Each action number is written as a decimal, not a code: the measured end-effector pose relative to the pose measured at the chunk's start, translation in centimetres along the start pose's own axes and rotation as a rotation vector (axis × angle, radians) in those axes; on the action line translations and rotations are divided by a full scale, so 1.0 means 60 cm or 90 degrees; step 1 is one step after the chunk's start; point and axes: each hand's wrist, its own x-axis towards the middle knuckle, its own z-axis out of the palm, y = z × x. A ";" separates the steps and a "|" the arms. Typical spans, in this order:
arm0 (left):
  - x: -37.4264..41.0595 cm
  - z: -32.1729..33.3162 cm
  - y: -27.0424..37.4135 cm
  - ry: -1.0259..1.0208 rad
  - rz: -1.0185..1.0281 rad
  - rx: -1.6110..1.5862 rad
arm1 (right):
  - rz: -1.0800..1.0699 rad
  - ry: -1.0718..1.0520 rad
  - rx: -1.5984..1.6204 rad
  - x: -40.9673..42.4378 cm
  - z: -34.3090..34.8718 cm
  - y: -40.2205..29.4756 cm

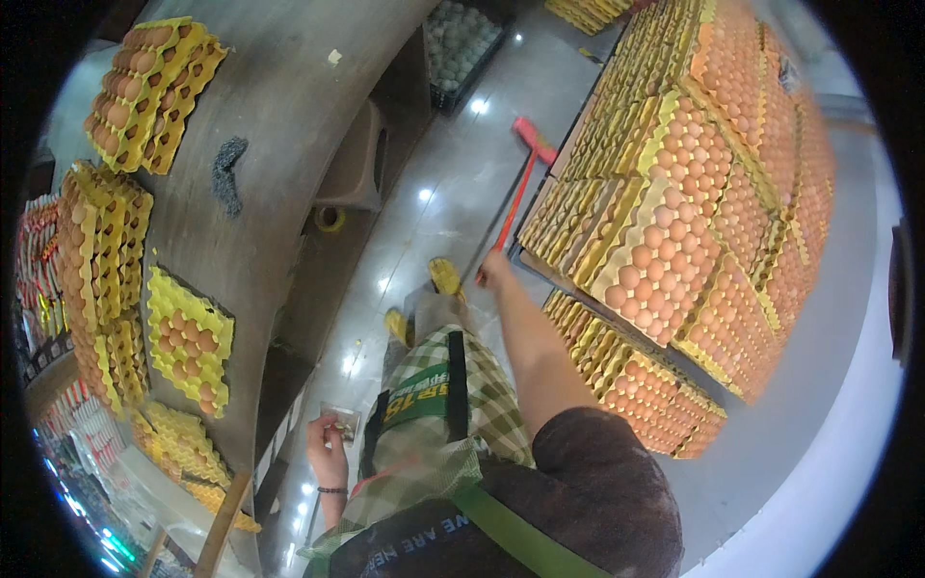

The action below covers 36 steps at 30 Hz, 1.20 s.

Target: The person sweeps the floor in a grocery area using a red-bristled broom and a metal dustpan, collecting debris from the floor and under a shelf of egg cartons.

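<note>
My right hand (493,267) grips the red handle (512,209) of a long-handled broom or brush. Its pinkish-red head (535,140) rests on the grey floor ahead, beside the stacked egg trays. My left hand (329,451) hangs low at my left side with its fingers curled. Just past its fingertips is a small, flat, greyish square thing (347,425) with something yellowish on it. Whether the fingers hold this thing or only overlap it in the picture, I cannot tell. A checked apron (491,412) covers my front.
Tall stacks of brown eggs in yellow trays (661,249) line the right. On the left counter (253,289) lie a partly filled egg tray (189,343), more stacked trays (155,94) and a dark grey fuzzy strip (229,177). A dark crate of pale eggs (462,50) stands ahead.
</note>
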 end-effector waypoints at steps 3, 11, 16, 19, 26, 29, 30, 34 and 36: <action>-0.033 -0.013 -0.039 0.019 -0.004 0.039 | 0.068 -0.056 0.041 -0.136 0.039 0.089; -0.127 -0.060 -0.327 0.059 -0.058 0.002 | 0.330 -0.173 0.307 -0.399 -0.015 0.093; -0.197 -0.118 -0.414 0.174 -0.053 0.107 | 0.272 -0.151 0.180 -0.429 -0.077 0.077; -0.272 -0.161 -0.395 0.252 -0.117 0.162 | 0.065 -0.085 0.054 -0.359 -0.044 0.052; -0.444 -0.241 -0.386 0.342 -0.209 0.340 | -0.097 -0.061 -0.149 -0.099 -0.059 0.021; -0.481 -0.248 -0.427 0.375 -0.259 0.380 | 0.215 -0.023 0.051 -0.071 -0.055 0.026; -0.496 -0.233 -0.453 0.416 -0.282 0.398 | 0.212 -0.041 0.015 -0.102 -0.044 0.049; -0.476 -0.282 -0.554 0.501 -0.362 0.485 | 0.105 -0.119 -0.116 -0.207 -0.036 0.162; -0.479 -0.302 -0.653 0.474 -0.393 0.524 | 0.244 -0.149 0.010 -0.235 -0.049 0.226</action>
